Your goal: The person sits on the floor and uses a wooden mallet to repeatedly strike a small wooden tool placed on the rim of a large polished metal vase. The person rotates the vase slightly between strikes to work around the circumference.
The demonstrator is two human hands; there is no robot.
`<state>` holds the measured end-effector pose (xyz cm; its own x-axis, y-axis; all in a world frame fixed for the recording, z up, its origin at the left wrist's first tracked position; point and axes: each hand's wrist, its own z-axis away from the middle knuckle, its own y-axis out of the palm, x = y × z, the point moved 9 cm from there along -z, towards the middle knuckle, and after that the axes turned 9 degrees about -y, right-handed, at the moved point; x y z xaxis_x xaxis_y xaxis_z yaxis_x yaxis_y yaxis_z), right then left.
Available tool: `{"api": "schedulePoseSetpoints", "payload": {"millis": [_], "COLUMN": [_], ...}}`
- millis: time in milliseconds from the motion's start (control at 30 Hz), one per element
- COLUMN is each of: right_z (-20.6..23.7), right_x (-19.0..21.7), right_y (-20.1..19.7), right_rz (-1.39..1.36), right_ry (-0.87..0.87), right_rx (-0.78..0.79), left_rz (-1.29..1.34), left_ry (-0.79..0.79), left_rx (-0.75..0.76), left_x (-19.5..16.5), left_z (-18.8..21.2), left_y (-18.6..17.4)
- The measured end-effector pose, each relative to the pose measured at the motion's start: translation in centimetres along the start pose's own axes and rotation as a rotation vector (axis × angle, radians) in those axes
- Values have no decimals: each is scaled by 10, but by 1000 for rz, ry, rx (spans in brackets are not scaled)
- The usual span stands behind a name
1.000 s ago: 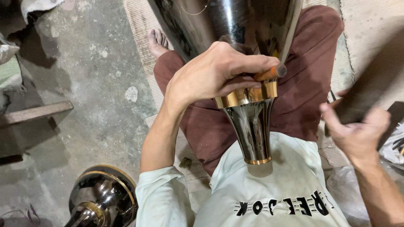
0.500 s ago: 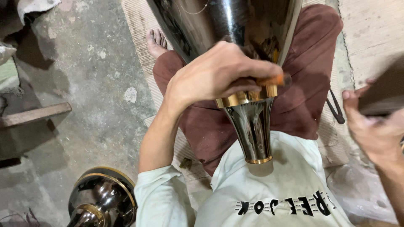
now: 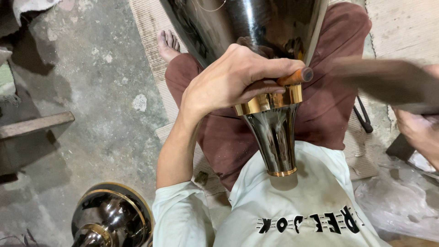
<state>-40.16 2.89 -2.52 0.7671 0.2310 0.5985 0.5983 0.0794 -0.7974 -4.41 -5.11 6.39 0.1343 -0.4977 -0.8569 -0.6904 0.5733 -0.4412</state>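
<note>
A large, dark, mirror-polished metal vessel (image 3: 256, 27) shaped like a funnel lay across the lap of a seated person, its wide body reaching past the top edge and its narrow neck pointing toward the person's chest. A bright brass band (image 3: 270, 101) ringed the neck where it narrowed, and a thinner brass rim (image 3: 282, 173) finished the small open end, which rested against a pale printed shirt (image 3: 302, 215). The person wore dark red-brown trousers (image 3: 334, 105) and sat on a woven mat (image 3: 151, 23) over rough, stained concrete floor (image 3: 82, 91).

The left hand (image 3: 233, 80) was clenched over the neck just above the brass band, fingers curled around a short rod-shaped tool with an orange-brown tip (image 3: 299, 75) pressed against the metal. The right hand (image 3: 418, 132), at the right edge, was closed on a long dark object (image 3: 379, 80), too blurred to identify.

At lower left stood a second polished dark metal piece (image 3: 109, 217) with a round brass-edged rim. A wooden plank (image 3: 34, 124) lay at the left. A bare foot (image 3: 168, 43) showed beside the vessel.
</note>
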Motion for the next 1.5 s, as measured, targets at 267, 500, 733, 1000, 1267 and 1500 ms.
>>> {"api": "schedulePoseSetpoints", "payload": {"millis": [267,500,733,1000,1267,1500], "right_z": [-4,-14,-37,-67,-77,-73], "right_x": [18,11,19,34,45,51], "right_y": [-5,-2,-7,-11,-14,-17], "right_rz": [42,-100,-53,-10,19,46], "right_ry": [-3,138,46,-40,-83,-119], "right_rx": [81,147,150,155,172,189], "left_rz": [3,16,-58,-7,35,47], "left_ry": [9,104,-124,-189,-223,-221], "left_rx": [3,-85,-207,-376,-424,-431], "left_x": [-10,-21,-4,-1,-1,5], "left_z": [-4,2,19,35,38,42], "left_y": [-3,-8,-7,-2,-3,-3]}}
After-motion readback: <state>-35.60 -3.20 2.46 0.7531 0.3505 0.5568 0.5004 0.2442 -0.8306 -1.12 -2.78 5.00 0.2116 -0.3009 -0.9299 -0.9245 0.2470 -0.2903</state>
